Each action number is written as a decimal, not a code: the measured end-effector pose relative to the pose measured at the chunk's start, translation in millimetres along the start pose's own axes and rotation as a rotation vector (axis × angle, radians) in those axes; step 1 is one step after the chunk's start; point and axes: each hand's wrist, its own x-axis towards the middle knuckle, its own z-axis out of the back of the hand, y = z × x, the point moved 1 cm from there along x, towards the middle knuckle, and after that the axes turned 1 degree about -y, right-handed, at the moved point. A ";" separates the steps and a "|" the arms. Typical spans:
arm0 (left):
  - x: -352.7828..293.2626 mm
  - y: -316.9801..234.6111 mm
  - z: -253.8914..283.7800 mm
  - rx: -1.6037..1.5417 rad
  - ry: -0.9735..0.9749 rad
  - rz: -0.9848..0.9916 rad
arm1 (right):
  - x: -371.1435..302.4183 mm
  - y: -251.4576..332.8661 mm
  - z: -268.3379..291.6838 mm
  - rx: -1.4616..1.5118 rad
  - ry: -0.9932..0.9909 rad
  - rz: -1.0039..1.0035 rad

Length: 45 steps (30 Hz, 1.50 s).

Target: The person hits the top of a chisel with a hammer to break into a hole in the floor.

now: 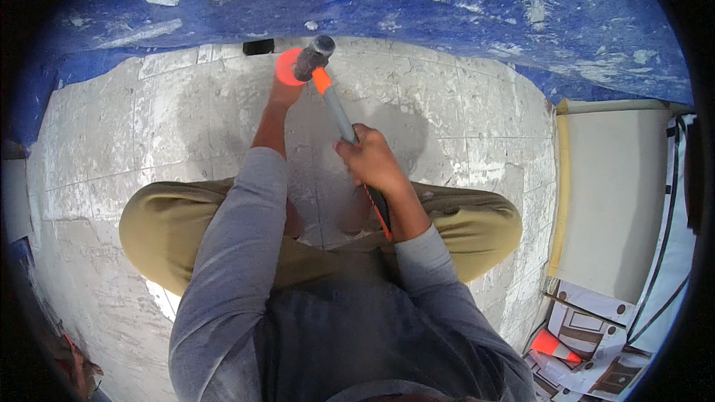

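Note:
My right hand is wrapped round the grey, orange and black handle of a club hammer. The hammer's dark steel head is up by a bright orange-red round guard, overlapping its right edge; I cannot tell if they touch. Just below the guard is my left hand, its fingers mostly covered. The guard looks like that of a hand chisel, though its shaft and tip are out of sight.
A scuffed blue wall meets the chalky, line-marked floor. At its foot lies a small black block. On the right are a grey-beige panel with a yellow edge, printed sheets and an orange cone-shaped object.

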 end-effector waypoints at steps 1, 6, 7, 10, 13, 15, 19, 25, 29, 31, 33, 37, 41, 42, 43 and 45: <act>-2.5 0.8 2.5 -0.010 -0.039 0.100 | -5.0 8.6 5.3 0.034 -0.018 -0.009; -4.5 -2.9 5.9 -0.124 -0.084 0.360 | -28.3 25.7 21.8 0.103 -0.094 0.052; -5.7 11.6 14.8 -0.115 -0.087 0.311 | -30.7 36.5 18.8 0.122 -0.085 0.080; -8.3 25.1 14.4 -0.096 -0.089 0.137 | -39.8 57.4 17.1 0.144 -0.097 0.132; -11.1 12.4 4.0 -0.049 -0.071 -0.016 | -44.1 61.2 15.1 0.098 -0.160 0.192; -8.1 5.8 8.6 -0.031 0.008 0.022 | -40.2 63.9 4.4 0.030 -0.226 0.255; -2.5 -16.4 -0.2 -0.146 0.095 0.105 | 2.1 -7.5 -18.9 -0.246 -0.226 0.252; 3.6 -14.2 0.5 -0.147 -0.089 -0.043 | -1.5 3.5 -3.2 -0.116 -0.067 -0.010; -9.4 16.3 15.3 -0.077 -0.089 0.102 | -17.9 20.8 6.3 -0.005 -0.079 -0.041; -12.2 12.4 -1.3 -0.037 -0.079 0.098 | -24.2 27.3 15.3 0.061 -0.097 -0.035; -14.3 17.1 -4.2 -0.033 -0.041 0.104 | -28.6 35.6 17.5 0.183 -0.102 0.014; -15.0 21.4 -5.2 -0.050 0.024 0.067 | -35.8 49.5 15.9 0.073 -0.174 0.190; -9.0 0.6 -8.3 -0.001 0.085 0.091 | -12.2 23.5 -8.1 -0.204 -0.254 0.257; -9.7 -5.1 -10.9 -0.142 0.106 0.110 | -1.2 3.1 -14.5 -0.282 -0.264 0.241; -11.3 -14.0 -15.2 -0.290 0.123 0.124 | 0.4 -12.0 -13.6 -0.330 -0.233 0.213; -3.7 -21.3 -15.2 -0.354 0.107 0.090 | -1.6 -19.8 -13.4 -0.413 -0.160 0.165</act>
